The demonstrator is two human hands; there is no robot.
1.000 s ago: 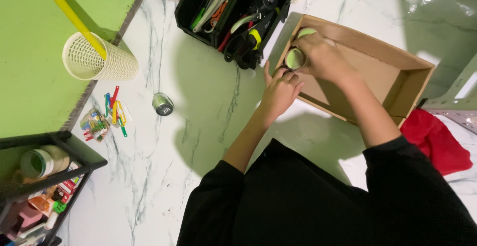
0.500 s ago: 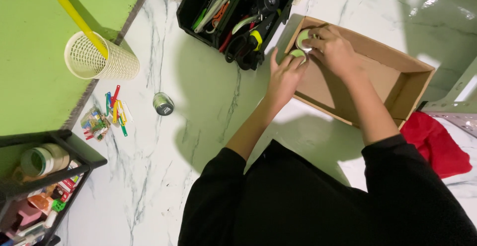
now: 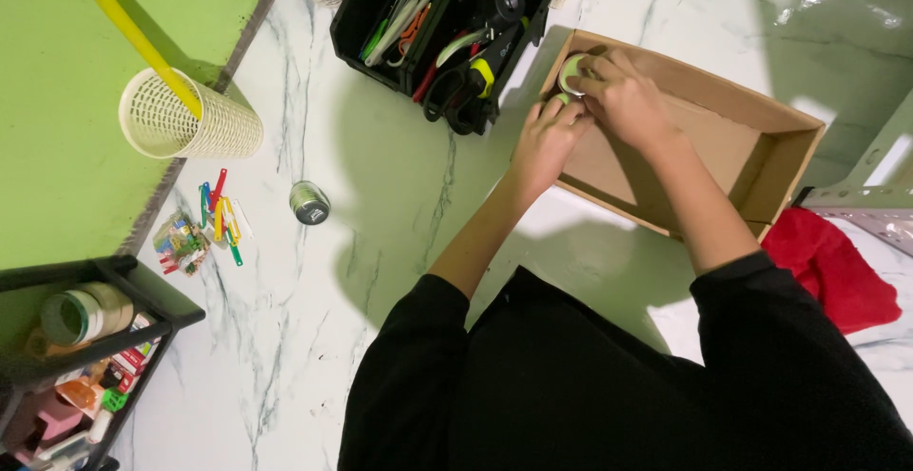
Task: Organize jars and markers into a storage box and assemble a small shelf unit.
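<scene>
Cardboard box (image 3: 751, 148) corner: both hands' fingers (image 3: 609, 76) pinch a green tape roll (image 3: 572, 71), which could slip onto the bench (image 3: 399, 214).

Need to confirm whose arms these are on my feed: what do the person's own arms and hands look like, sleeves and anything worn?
Both arms wear black sleeves pushed up near the elbows, forearms bare. The left hand and right hand are bare: no gloves, and no rings, watch or markings that I can make out.
</scene>
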